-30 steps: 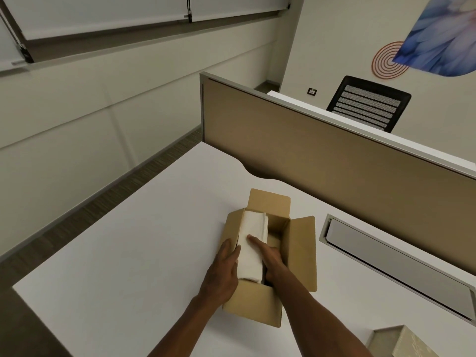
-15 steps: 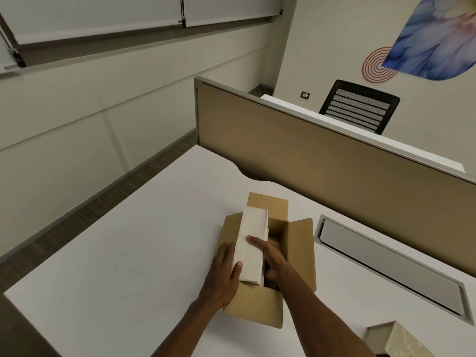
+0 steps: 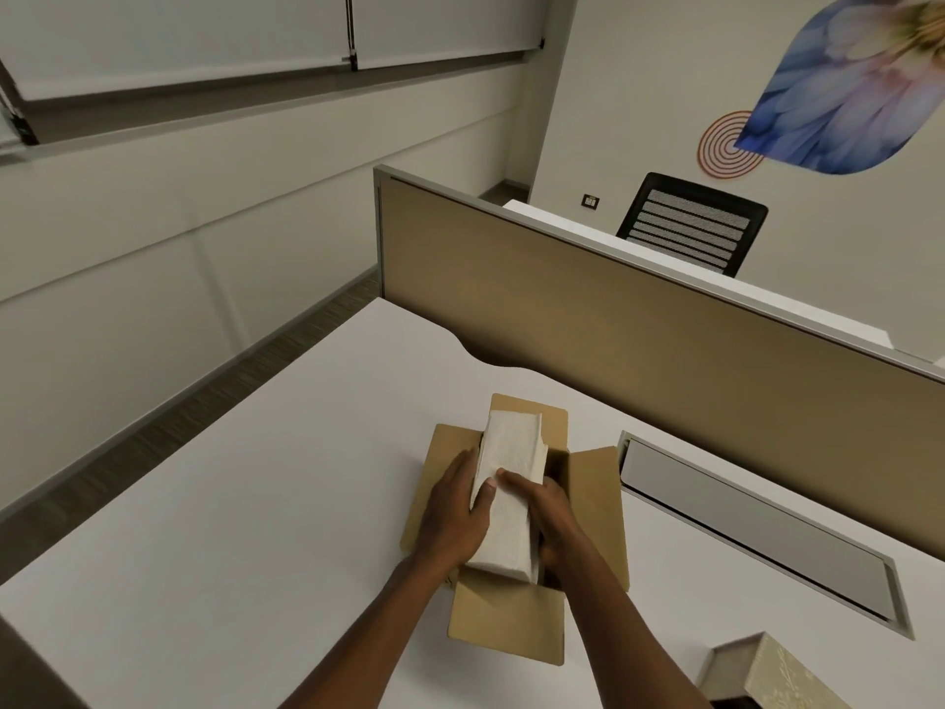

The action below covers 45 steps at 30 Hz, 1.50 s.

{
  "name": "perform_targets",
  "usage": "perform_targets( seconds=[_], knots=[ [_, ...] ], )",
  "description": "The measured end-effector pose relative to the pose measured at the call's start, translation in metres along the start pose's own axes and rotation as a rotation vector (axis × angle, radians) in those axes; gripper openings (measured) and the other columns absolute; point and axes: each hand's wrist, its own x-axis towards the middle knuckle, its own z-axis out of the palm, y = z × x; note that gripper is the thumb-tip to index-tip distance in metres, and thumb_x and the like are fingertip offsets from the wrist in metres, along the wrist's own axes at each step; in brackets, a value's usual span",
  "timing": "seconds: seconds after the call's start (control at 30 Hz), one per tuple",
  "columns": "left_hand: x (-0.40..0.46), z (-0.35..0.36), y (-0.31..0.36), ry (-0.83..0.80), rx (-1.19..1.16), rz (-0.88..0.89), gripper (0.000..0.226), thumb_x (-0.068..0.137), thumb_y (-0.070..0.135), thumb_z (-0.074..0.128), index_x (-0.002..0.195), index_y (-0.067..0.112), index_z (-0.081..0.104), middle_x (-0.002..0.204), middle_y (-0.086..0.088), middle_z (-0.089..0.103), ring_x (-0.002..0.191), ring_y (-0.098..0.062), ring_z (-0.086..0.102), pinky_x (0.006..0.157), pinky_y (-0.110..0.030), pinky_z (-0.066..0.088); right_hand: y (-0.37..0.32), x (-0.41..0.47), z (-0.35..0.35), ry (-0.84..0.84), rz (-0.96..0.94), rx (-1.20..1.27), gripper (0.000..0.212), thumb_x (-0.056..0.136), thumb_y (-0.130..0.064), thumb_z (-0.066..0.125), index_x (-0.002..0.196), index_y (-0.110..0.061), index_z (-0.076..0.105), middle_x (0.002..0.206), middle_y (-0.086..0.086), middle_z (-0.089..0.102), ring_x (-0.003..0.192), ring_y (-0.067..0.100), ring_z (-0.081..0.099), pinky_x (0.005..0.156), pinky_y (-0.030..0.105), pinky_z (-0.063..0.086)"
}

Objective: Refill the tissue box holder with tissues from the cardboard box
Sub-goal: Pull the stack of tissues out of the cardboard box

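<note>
An open brown cardboard box (image 3: 511,626) stands on the white desk (image 3: 245,504) with its flaps spread. A white stack of tissues (image 3: 511,483) sticks up out of the box, raised above its rim. My left hand (image 3: 455,514) grips the stack's left side with the thumb on top. My right hand (image 3: 549,514) holds its right side, fingers partly down inside the box. The beige tissue box holder (image 3: 767,672) sits at the bottom right corner, cut off by the frame edge.
A tan partition panel (image 3: 639,340) runs along the desk's far side. A grey cable tray lid (image 3: 757,529) is set into the desk to the right of the box. A black mesh chair (image 3: 690,227) stands behind the partition.
The tissue stack has risen out of the cardboard box. My left hand has shifted from the box's outer wall onto the stack, and both hands hold it higher.
</note>
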Motion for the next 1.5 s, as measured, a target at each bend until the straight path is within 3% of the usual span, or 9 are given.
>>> perform_targets(
  seconds=[0.17,0.3,0.47,0.7,0.93,1.13,1.3,1.4,1.5],
  knots=[
    [0.005,0.005,0.019,-0.035,-0.047,-0.041,0.058,0.104,0.046,0.038,0.157,0.028,0.022,0.156,-0.001,0.041,0.134,-0.023,0.05,0.108,-0.04,0.047,-0.006,-0.016,-0.004,0.013,-0.048,0.012,0.063,0.078,-0.039,0.083,0.128,-0.019,0.05,0.116,0.01,0.068,0.104,0.03,0.068,0.091,0.049,0.058],
    [0.002,0.003,0.029,-0.114,-0.279,-0.124,0.05,0.106,0.048,0.031,0.153,0.033,0.026,0.136,-0.004,0.055,0.105,-0.016,0.061,0.088,-0.033,0.055,-0.015,-0.037,-0.009,-0.027,-0.076,0.08,0.058,0.076,-0.036,0.084,0.123,-0.023,0.052,0.116,0.012,0.068,0.105,0.031,0.068,0.089,0.049,0.058],
    [-0.006,-0.001,0.041,-0.199,-0.58,-0.191,0.024,0.104,0.051,0.034,0.123,0.042,0.045,0.119,-0.009,0.063,0.1,-0.028,0.068,0.092,-0.051,0.059,-0.017,-0.051,-0.015,-0.102,-0.043,0.219,0.076,0.065,-0.042,0.085,0.13,-0.024,0.05,0.12,0.019,0.068,0.107,0.037,0.069,0.082,0.049,0.059],
    [-0.015,-0.012,0.053,-0.326,-0.558,-0.216,0.086,0.061,0.097,0.039,0.119,0.036,0.053,0.11,-0.008,0.072,0.095,-0.028,0.075,0.086,-0.05,0.061,-0.014,-0.068,-0.026,-0.188,-0.032,0.378,0.09,0.06,-0.048,0.087,0.135,-0.018,0.047,0.118,0.022,0.066,0.105,0.037,0.069,0.082,0.049,0.058],
    [-0.039,-0.019,0.076,-0.428,-0.36,-0.172,0.055,0.094,0.071,0.035,0.135,0.034,0.043,0.12,-0.004,0.064,0.105,-0.024,0.066,0.098,-0.048,0.056,-0.008,-0.093,-0.015,-0.038,-0.192,0.268,0.092,0.059,-0.058,0.08,0.136,-0.021,0.046,0.122,0.019,0.065,0.109,0.037,0.068,0.085,0.048,0.061],
    [-0.059,-0.029,0.078,-0.444,-0.475,-0.169,0.053,0.088,0.074,0.041,0.123,0.035,0.048,0.118,-0.008,0.065,0.105,-0.027,0.069,0.097,-0.053,0.056,0.0,-0.118,-0.023,-0.095,-0.188,0.42,0.078,0.067,-0.046,0.08,0.133,-0.018,0.048,0.121,0.021,0.065,0.109,0.038,0.067,0.094,0.057,0.056],
    [-0.083,-0.022,0.084,-0.538,-0.477,-0.185,0.056,0.094,0.068,0.035,0.137,0.033,0.041,0.123,-0.008,0.064,0.109,-0.028,0.067,0.098,-0.048,0.056,0.012,-0.138,-0.022,-0.029,-0.197,0.436,0.078,0.068,-0.046,0.077,0.135,-0.019,0.048,0.124,0.023,0.064,0.113,0.042,0.066,0.092,0.056,0.057],
    [-0.097,-0.02,0.082,-0.444,-0.589,-0.215,0.064,0.084,0.073,0.037,0.134,0.034,0.049,0.128,-0.005,0.065,0.114,-0.025,0.065,0.101,-0.047,0.054,0.019,-0.149,-0.037,-0.025,-0.163,0.571,0.081,0.066,-0.042,0.082,0.135,-0.019,0.046,0.127,0.026,0.062,0.111,0.044,0.066,0.089,0.057,0.057],
    [-0.118,-0.004,0.07,-0.139,-0.804,-0.328,0.058,0.093,0.065,0.039,0.138,0.031,0.051,0.143,-0.004,0.056,0.129,-0.026,0.055,0.112,-0.048,0.042,0.024,-0.156,-0.05,0.111,-0.175,0.65,0.091,0.059,-0.049,0.086,0.134,-0.022,0.043,0.127,0.025,0.061,0.111,0.043,0.066,0.09,0.061,0.056]
  ],
)
